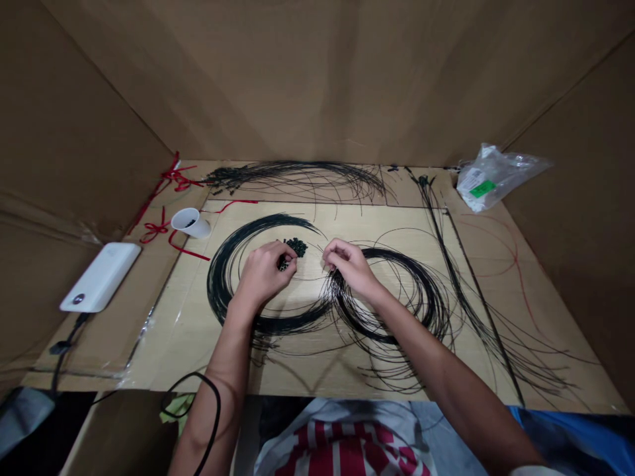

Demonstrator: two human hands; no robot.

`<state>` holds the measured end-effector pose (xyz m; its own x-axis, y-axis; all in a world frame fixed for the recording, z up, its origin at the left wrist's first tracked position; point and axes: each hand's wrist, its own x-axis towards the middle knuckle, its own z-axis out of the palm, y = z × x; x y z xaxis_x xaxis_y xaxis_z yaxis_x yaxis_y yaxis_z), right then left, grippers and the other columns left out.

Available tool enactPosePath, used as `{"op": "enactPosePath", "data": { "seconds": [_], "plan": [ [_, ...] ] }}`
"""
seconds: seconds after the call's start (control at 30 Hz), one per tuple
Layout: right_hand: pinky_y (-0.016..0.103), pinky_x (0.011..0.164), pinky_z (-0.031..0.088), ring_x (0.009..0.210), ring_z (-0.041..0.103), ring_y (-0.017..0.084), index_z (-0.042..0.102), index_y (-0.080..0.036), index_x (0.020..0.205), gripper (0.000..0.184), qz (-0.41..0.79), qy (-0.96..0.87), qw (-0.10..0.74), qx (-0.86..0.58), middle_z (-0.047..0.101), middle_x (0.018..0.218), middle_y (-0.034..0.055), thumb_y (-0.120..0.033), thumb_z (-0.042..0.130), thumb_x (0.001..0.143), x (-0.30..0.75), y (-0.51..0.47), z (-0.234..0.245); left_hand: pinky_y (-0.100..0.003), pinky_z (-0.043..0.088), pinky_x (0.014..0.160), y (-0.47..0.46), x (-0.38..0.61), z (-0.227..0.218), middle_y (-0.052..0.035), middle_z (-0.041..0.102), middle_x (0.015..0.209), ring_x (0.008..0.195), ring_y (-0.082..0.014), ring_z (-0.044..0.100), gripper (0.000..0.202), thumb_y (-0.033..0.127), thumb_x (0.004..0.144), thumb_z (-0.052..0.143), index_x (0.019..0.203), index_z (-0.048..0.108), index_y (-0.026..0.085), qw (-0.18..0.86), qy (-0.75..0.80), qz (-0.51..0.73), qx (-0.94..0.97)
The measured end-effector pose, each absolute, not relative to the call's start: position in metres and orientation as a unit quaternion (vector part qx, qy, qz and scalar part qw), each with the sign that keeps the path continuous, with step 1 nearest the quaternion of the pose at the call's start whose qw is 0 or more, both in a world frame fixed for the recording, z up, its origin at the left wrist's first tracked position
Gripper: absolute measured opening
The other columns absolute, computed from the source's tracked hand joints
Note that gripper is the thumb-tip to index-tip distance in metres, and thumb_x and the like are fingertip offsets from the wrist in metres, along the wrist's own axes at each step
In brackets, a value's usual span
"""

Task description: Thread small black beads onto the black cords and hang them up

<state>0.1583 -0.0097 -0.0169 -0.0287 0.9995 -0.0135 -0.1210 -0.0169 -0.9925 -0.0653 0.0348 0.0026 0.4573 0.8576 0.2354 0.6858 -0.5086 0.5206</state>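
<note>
My left hand (pixel 265 271) rests on the cardboard work surface (pixel 163 330) with its fingers curled in a pinch at a small heap of dark beads (pixel 296 247). My right hand (pixel 347 263) is also closed in a pinch, on a thin black wire at the edge of a coil of black wires (pixel 397 297). A second coil of black wires (pixel 233 271) curves around my left hand. What the left fingers hold is too small to make out.
A white paper cup (pixel 191 223) lies tipped at the left, with red ribbons (pixel 169 182) behind it. A white power bank (pixel 102 276) sits far left. Loose wire bundles (pixel 297 175) lie at the back and right (pixel 476 291). A plastic bag (pixel 491 175) is at the back right. Cardboard walls surround everything.
</note>
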Motion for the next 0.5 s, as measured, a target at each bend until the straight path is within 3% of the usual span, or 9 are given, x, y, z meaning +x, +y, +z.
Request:
{"op": "enactPosePath", "data": {
  "seconds": [0.37, 0.5],
  "plan": [
    [0.028, 0.066, 0.044, 0.068, 0.055, 0.015, 0.065, -0.022, 0.078, 0.007, 0.542, -0.47, 0.521, -0.462, 0.062, 0.072, -0.002, -0.026, 0.065, 0.083, 0.1587, -0.0085, -0.0195, -0.034, 0.049, 0.075, 0.0346, -0.064, 0.0044, -0.0045, 0.078, 0.086, 0.077, -0.0222, 0.069, 0.018, 0.015, 0.084, 0.069, 0.097, 0.08, 0.022, 0.226, 0.457, 0.282, 0.813],
    [0.029, 0.066, 0.045, 0.069, 0.055, 0.016, 0.064, -0.022, 0.077, 0.007, 0.541, -0.471, 0.519, -0.466, 0.061, 0.072, -0.0016, -0.027, 0.066, 0.082, 0.1587, -0.0087, -0.0184, -0.031, 0.053, 0.072, 0.0314, -0.0588, 0.0086, -0.0043, 0.078, 0.084, 0.074, -0.0189, 0.069, 0.016, 0.019, 0.083, 0.073, 0.097, 0.08, 0.02, 0.315, 0.462, 0.352, 0.751]
  ]
}}
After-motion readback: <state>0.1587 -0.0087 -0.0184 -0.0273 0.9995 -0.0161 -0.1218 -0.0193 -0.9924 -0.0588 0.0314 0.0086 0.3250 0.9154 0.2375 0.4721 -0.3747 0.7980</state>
